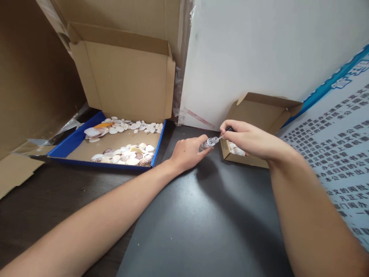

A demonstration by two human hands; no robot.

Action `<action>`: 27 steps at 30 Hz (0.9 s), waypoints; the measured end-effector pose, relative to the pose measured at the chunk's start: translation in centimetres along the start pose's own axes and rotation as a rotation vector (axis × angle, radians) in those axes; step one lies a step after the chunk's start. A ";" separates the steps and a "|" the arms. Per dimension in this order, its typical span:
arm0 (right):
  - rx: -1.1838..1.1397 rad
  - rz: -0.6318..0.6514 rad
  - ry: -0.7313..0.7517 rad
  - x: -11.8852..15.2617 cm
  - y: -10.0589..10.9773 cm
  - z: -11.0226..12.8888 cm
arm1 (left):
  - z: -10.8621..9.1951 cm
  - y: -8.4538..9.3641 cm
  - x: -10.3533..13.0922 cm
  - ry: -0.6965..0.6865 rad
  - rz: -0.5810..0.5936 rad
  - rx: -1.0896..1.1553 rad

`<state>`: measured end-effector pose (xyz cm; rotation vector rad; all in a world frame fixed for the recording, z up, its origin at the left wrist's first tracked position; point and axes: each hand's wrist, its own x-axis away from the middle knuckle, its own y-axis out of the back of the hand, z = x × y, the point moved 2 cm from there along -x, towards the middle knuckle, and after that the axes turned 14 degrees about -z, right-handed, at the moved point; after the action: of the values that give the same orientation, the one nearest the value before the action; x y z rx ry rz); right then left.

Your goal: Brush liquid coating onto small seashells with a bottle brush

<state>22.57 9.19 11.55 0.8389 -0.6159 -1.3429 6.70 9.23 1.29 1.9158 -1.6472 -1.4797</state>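
Observation:
My left hand [188,152] is closed around a small clear bottle [208,144] with fine markings on its side, its neck pointing right. Between the fingertips of my right hand [245,136] is a black cap [228,129]. A thin pale stem [220,137] runs from the cap to the bottle's mouth; whether its tip is still inside cannot be made out. Just behind and below my right hand sits a small cardboard box [248,159], lid raised, with pale shells [236,149] in it, partly hidden by the hand.
To the left, a blue-sided box [72,148] with its cardboard lid [129,77] up holds many seashells [127,154] in two groups. A dark grey mat [184,231] covers part of the brown table [57,204]. A white board [259,46] and a printed poster [340,146] stand behind.

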 end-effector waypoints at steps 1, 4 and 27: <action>-0.010 0.007 0.004 0.0 0.0 -0.1 | 0.0 0.0 0.0 -0.002 -0.001 0.001; -0.028 0.029 0.008 0.1 0.1 -0.3 | 0.0 0.0 0.0 -0.002 -0.002 0.002; 0.043 -0.048 -0.034 0.1 0.5 -0.4 | 0.8 -0.4 -0.1 0.081 0.083 -0.096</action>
<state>23.16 9.17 11.74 0.8722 -0.6564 -1.3938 6.34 9.83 0.67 1.8103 -1.5703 -1.4039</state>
